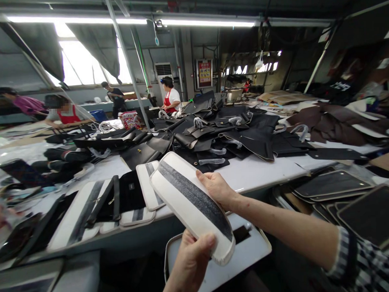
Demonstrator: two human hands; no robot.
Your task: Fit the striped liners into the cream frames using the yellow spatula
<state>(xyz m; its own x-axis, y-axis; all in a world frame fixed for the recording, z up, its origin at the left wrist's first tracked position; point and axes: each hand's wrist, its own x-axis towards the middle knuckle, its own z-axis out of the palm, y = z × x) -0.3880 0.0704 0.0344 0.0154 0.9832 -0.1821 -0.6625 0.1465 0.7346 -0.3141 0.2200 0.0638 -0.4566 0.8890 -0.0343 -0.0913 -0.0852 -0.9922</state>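
Both my hands grip a white oblong panel [180,202] with rounded corners and a dark grey stripe along its length. It is held tilted in the air, over the front edge of the worktable. My left hand [193,256] pinches its lower edge, thumb on top. Farther up, my right hand [217,188] holds the opposite long edge, thumb on the face and fingers behind. Just left of it on the table lies a similar striped panel [143,179]. Beneath the held panel is a white tray-like surface [246,261] with a dark piece on it.
Black leather-like bag pieces [209,132] are heaped across the worktable [249,178]. More striped panels [67,214] and black straps [116,197] lie at left. Dark flat panels [372,212] are stacked at right. Several people work in the background, one wearing a red apron [171,100].
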